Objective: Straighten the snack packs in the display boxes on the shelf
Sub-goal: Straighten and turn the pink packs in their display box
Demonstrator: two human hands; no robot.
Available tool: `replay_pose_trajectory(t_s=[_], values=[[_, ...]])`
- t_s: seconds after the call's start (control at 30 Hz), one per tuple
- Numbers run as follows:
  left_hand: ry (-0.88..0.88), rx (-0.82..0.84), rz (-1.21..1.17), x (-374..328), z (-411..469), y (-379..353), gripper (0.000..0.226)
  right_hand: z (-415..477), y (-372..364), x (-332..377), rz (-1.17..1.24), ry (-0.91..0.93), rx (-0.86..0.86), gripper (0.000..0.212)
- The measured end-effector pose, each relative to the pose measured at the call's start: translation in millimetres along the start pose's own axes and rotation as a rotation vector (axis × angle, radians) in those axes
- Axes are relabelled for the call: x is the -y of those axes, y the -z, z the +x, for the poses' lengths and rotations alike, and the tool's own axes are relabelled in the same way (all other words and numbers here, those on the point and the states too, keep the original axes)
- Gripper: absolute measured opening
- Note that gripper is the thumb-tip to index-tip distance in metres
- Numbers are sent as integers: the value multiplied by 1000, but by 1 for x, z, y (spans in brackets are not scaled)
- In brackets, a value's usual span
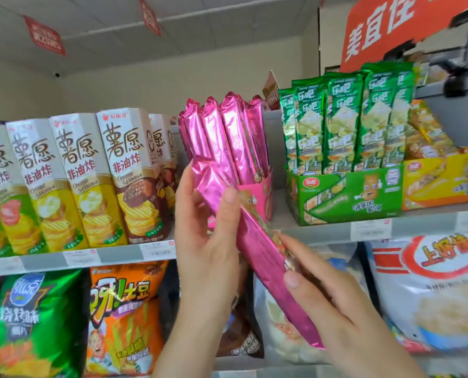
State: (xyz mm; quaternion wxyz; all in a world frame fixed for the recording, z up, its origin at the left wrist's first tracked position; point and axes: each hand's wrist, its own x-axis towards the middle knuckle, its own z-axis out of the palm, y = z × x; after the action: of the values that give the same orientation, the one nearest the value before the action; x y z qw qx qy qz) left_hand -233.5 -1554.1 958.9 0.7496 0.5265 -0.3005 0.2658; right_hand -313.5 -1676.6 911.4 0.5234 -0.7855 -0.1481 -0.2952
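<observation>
A long pink foil snack pack [257, 249] slants from upper left to lower right in front of the shelf. My left hand [208, 241] grips its upper part, thumb across the front. My right hand [328, 298] holds its lower part from the right, thumb on the foil. Behind it, several pink packs [227, 137] stand upright, leaning slightly left, in a pink display box [257, 197]. To the right, green packs [344, 118] stand in a green display box [347, 197]. At the far right, yellow packs [424, 132] lean in a yellow box [445, 181].
Tall chip cartons [77, 181] fill the shelf's left side. The grey shelf edge [323, 230] carries price tags. Below hang chip bags [123, 317] and a large white bag [432, 290]. A red sign [396, 25] hangs above right.
</observation>
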Motion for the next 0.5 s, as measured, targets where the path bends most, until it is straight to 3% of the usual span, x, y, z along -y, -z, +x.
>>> replay_pose_trajectory(t_s=[0.07,0.13,0.27,0.5], values=[[36,-5,-91,-1,0,1,25,-12,8,2,86,-37,58,48],[98,-36,-137,-1,-4,-1,17,-21,15,2,186,-76,99,46],[218,-33,-250,-7,-19,-12,17,-33,26,-1,260,-132,92,36],[242,-43,-263,-10,-31,-22,29,-45,42,-9,457,-255,246,48]])
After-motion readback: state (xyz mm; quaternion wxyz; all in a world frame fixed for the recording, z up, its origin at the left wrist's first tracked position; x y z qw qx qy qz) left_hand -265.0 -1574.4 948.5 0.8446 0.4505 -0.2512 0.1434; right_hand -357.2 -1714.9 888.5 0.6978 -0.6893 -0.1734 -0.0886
